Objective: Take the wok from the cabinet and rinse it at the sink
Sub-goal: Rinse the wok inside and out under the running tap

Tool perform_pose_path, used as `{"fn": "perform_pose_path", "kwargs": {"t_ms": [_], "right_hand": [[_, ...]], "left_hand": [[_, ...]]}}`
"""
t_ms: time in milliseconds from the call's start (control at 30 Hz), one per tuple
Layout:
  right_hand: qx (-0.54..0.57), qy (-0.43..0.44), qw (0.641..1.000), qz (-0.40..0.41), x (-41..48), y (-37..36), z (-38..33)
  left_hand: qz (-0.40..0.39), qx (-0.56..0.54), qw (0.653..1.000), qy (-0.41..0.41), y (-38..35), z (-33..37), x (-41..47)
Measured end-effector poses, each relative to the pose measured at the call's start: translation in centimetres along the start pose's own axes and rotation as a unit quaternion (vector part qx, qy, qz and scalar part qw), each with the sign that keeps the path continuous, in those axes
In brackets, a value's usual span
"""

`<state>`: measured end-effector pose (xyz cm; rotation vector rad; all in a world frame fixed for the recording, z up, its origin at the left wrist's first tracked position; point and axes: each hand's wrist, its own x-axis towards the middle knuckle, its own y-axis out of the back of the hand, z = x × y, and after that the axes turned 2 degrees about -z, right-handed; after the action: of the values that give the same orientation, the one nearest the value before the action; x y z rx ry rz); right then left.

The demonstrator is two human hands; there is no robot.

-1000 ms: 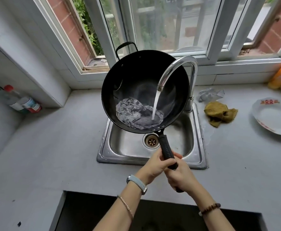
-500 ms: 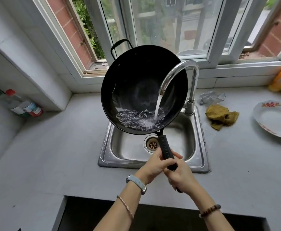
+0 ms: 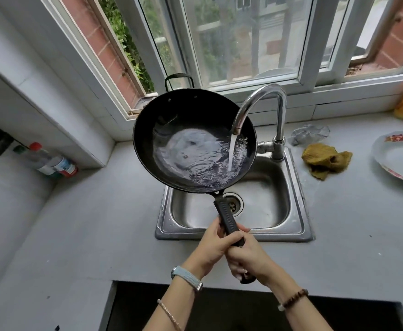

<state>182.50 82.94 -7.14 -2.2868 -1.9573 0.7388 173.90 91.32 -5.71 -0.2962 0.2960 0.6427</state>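
Wok (image 3: 164,120) is held above the sink (image 3: 300,211), under the tap (image 3: 279,101). The water stream (image 3: 231,151) lands in the wok's right side, and pooled water covers the bottom, rippled toward the near right. Both hands are clamped on the long handle (image 3: 226,216): left hand (image 3: 213,244) wraps it higher up, right hand (image 3: 248,256) sits just below near the handle's end, and the two touch. Yellow cloth (image 3: 324,158) and white plate (image 3: 396,156) lie on the worktop (image 3: 88,223) right of the sink. Bottles (image 3: 50,161) lie far left by the wall.
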Motion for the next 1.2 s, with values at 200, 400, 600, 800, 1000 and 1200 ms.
{"fn": "perform_pose_path", "kwargs": {"t_ms": [200,400,600,800,1000,1200], "right_hand": [[0.101,-0.009,0.994,-0.048,0.4,-4.4,0.2],[0.179,-0.025,0.981,-0.071,-0.5,-8.0,0.6],[0.285,-0.071,0.953,-0.076,-1.1,-11.0,2.2],[0.334,-0.087,0.936,-0.075,-2.7,-13.0,2.2],[0.369,-0.105,0.920,-0.074,-4.8,-13.5,0.7],[0.405,-0.093,0.905,-0.090,-5.9,-14.2,-0.1]], "left_hand": [[0.046,0.008,0.999,-0.015,2.5,0.5,-2.8],[0.088,0.048,0.995,-0.016,3.6,1.2,-5.7],[0.123,0.066,0.990,0.007,4.2,1.3,-8.5],[0.141,0.098,0.985,0.032,4.3,1.8,-10.9],[0.157,0.117,0.979,0.055,3.5,2.3,-12.3],[0.193,0.178,0.963,0.065,2.6,3.7,-13.3]]}}
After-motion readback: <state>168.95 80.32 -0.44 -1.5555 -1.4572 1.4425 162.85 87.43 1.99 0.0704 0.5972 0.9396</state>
